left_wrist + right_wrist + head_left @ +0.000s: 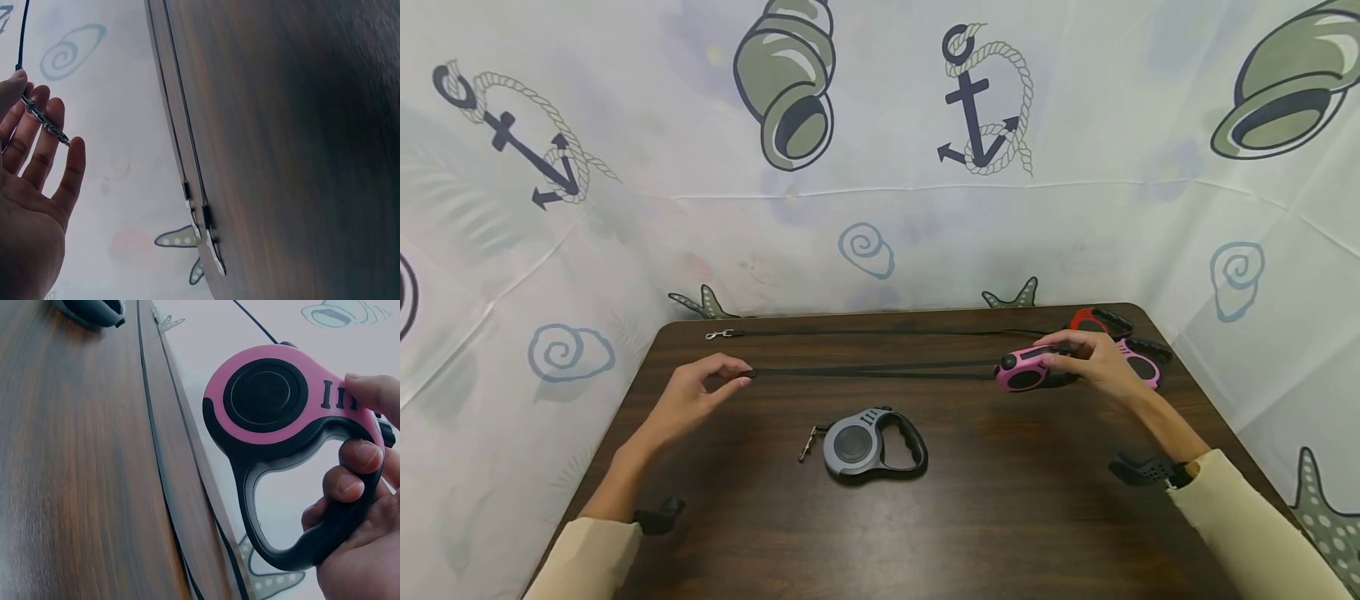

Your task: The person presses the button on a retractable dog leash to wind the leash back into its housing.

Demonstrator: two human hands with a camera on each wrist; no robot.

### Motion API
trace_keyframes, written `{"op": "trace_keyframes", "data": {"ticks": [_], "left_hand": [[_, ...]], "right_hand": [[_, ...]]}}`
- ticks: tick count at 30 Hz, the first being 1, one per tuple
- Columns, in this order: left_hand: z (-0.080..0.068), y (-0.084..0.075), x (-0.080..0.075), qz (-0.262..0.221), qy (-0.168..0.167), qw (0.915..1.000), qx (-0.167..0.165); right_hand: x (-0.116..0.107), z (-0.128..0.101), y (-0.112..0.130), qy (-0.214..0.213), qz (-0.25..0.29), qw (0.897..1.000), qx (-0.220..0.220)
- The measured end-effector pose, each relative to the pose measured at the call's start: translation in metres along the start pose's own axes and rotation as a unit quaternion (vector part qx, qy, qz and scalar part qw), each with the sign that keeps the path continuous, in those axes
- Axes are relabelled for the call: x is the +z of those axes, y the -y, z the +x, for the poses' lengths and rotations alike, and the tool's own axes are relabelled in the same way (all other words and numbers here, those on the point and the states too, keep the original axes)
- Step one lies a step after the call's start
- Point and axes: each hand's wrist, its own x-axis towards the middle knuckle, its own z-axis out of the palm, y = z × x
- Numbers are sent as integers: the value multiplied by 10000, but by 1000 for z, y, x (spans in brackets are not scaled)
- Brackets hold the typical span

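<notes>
We counted four retractable leashes on the table [1000, 517]: a pink one in the grip of our right hand [1093, 358], a grey one [872, 442] lying nearer us between the two hands, and, just behind the right grip, a red one [1093, 319] and what looked like a second pink one [1142, 362], though the hand hid most of it. Two black straps ran across the table: one from the held pink leash [281, 406] toward our left hand [700, 392], the other [880, 332] farther back, ending in a metal clip [718, 335] beyond the left hand.

Our right hand curled round the black handle of the pink leash, fingers [356, 469] through the loop and the thumb up on the pink housing by its top. The forearm reached forward with the wrist roughly level.

Our left hand [31, 187] held the metal clasp [47, 124] at the end of the strap, the thumb pressing it against the fingertips while the other fingers stayed fairly straight and together. That arm stretched forward, the hand close above the table, level with the right grip.
</notes>
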Motion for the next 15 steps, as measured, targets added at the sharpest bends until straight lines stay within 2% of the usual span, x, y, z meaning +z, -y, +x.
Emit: {"op": "trace_keyframes", "data": {"ticks": [9,15], "left_hand": [[4,-9,9,128,46,9999,25],[7,-17,14,24,19,10000,45]], "right_hand": [[10,4,10,70,123,9998,-135],[15,7,15,101,320,9992,-231]]}}
